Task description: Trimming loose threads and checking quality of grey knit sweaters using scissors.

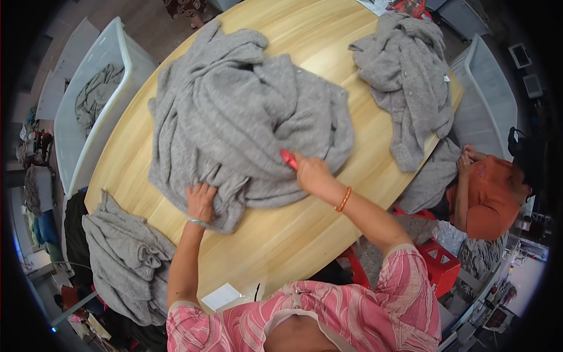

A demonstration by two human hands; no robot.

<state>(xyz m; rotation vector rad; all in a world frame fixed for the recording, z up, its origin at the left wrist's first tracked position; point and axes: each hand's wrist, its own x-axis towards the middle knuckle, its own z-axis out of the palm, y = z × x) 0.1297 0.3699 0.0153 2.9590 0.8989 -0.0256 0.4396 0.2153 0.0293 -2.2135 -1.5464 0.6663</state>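
A grey knitted garment (234, 111), loosely spread and rumpled with small buttons along one edge, lies before me on the wooden table (305, 234). On its near left edge rests my left hand (201, 202), fingers laid over the knit and somewhat apart. My right hand (314, 175) is closed around a small red tool (288, 159) just above the garment's near right part. Only the tool's red end shows; the fingers hide the rest, so its exact kind is unclear.
More grey knits form a right-hand pile (407, 76) and a near-left pile (126, 258). A pale bin (97, 141) with grey cloth stands left. At right sits a person in orange (489, 196), near a red stool (440, 267). White paper (221, 297) lies by me.
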